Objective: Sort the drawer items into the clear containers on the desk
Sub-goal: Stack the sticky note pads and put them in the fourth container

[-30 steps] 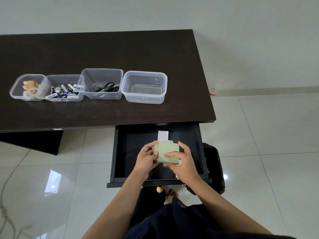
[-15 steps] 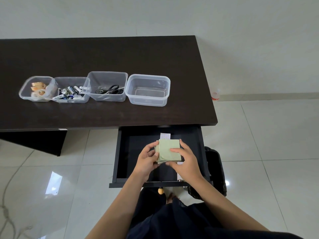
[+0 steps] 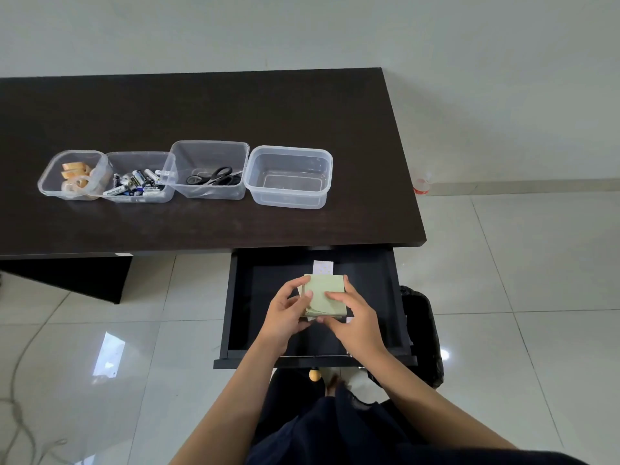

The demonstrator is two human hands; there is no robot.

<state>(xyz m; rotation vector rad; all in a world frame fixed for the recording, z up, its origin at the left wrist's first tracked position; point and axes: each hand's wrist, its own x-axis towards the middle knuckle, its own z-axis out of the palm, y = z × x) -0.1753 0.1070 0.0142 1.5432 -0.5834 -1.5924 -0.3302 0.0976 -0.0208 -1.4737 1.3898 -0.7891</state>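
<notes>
Both hands are together over the open drawer (image 3: 369,297), squaring up a stack of pale green sticky notes (image 3: 327,293). The left hand (image 3: 285,313) pinches its left edge with curled fingers, while the right hand (image 3: 355,322) curls round the right side, thumb lying on top. Compared to a second ago the stack looks tidier, less fanned out. A white slip (image 3: 323,267) lies behind it in the drawer. Up on the desk (image 3: 201,109) sit four clear containers in a row: empty one (image 3: 288,177), scissors (image 3: 214,177), batteries (image 3: 137,182), tape rolls (image 3: 76,176). Battery labels are too small to read.
</notes>
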